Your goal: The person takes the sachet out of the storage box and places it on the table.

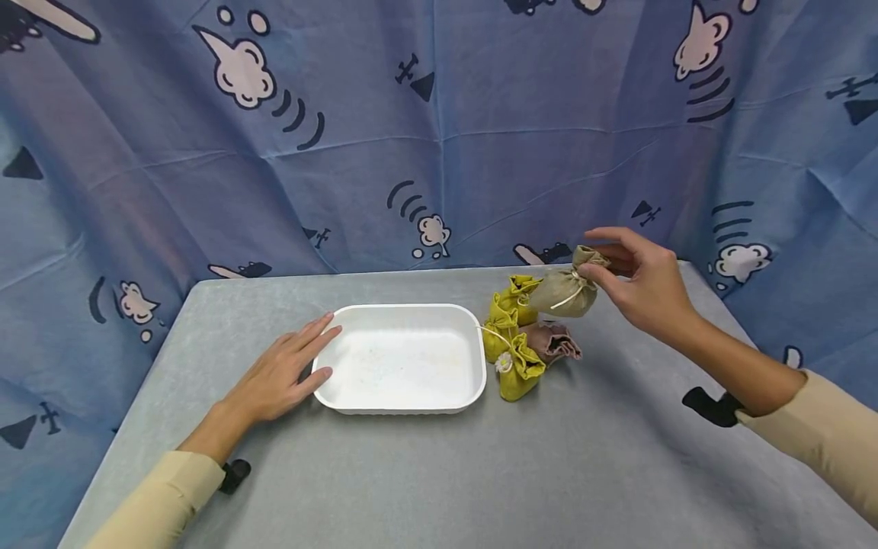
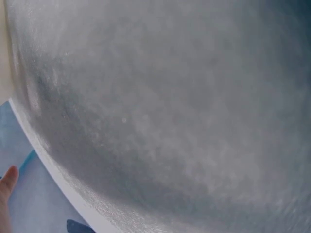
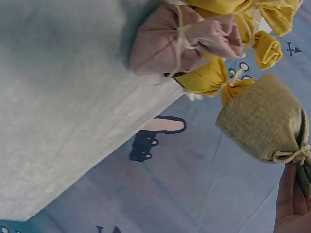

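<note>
My right hand (image 1: 648, 286) pinches an olive-beige drawstring pouch (image 1: 564, 296) by its gathered neck. In the right wrist view this pouch (image 3: 267, 119) hangs from the fingers, its pale cord tied in a bow. Several yellow pouches (image 1: 519, 375) and a dusty pink pouch (image 1: 549, 341) sit bunched just below and left of it, against the tray's right side. My left hand (image 1: 277, 377) rests at the left rim of the white tray (image 1: 398, 406), fingers spread and extended. Only a bit of a finger (image 2: 7, 187) shows in the left wrist view.
The grey table (image 1: 411, 488) carries the tray and the pouches. A blue patterned curtain (image 1: 357, 206) hangs right behind its far edge and along the sides. A small white flower (image 1: 504, 362) is attached to the front yellow pouch.
</note>
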Tool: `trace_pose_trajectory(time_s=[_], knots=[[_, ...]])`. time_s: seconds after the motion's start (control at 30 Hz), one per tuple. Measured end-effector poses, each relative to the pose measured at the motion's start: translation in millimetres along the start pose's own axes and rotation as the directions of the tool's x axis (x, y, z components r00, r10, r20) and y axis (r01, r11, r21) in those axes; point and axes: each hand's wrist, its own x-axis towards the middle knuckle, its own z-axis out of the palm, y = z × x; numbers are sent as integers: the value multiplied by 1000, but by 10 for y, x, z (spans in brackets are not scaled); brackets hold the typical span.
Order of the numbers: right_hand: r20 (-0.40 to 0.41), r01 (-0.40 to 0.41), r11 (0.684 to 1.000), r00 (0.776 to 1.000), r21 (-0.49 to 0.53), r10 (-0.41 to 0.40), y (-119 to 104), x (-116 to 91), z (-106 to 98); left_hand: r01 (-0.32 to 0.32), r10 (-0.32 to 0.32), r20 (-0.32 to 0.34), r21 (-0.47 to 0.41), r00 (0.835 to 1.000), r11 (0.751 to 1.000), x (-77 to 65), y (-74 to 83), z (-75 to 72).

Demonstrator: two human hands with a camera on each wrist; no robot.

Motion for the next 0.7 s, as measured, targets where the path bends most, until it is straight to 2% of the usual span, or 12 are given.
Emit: trace_pose_trajectory(time_s=[0.17, 0.4, 0.7], knots=[[-45, -40, 999, 998, -33, 39, 100, -54, 3, 0, 0, 0, -1, 1000, 1000, -4, 5, -7], [-55, -170, 985, 984, -42, 167, 284, -139, 60, 9, -9, 6, -2, 1000, 1000, -1, 7, -13], [-44, -208, 975, 978, -75, 205, 541, -237, 189, 8, -8, 3, 2, 1000, 1000, 0, 11, -8]])
